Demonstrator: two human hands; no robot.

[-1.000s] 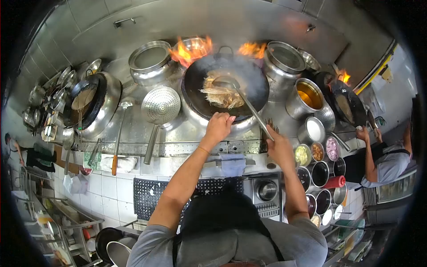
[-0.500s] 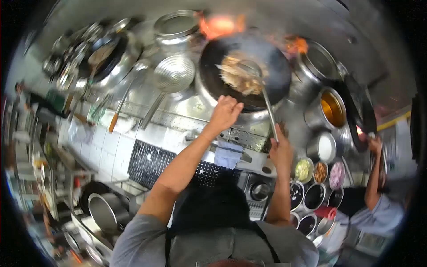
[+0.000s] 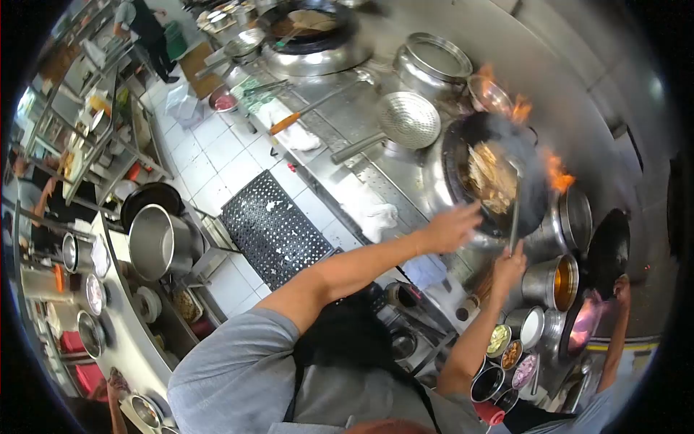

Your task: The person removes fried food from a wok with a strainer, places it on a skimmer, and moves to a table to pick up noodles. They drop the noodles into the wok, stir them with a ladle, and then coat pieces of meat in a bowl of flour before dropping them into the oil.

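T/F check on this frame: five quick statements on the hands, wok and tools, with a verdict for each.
1. The right hand grips the ladle by its handle. True.
2. The wok holds only clear water. False: noodle-like food lies in it.
3. Flames show at the wok's rim. True.
4. The skimmer lies inside the wok. False: it rests on the steel counter beside the wok.
5. The left hand is at the wok's near rim. True, but its grip is too blurred to tell.
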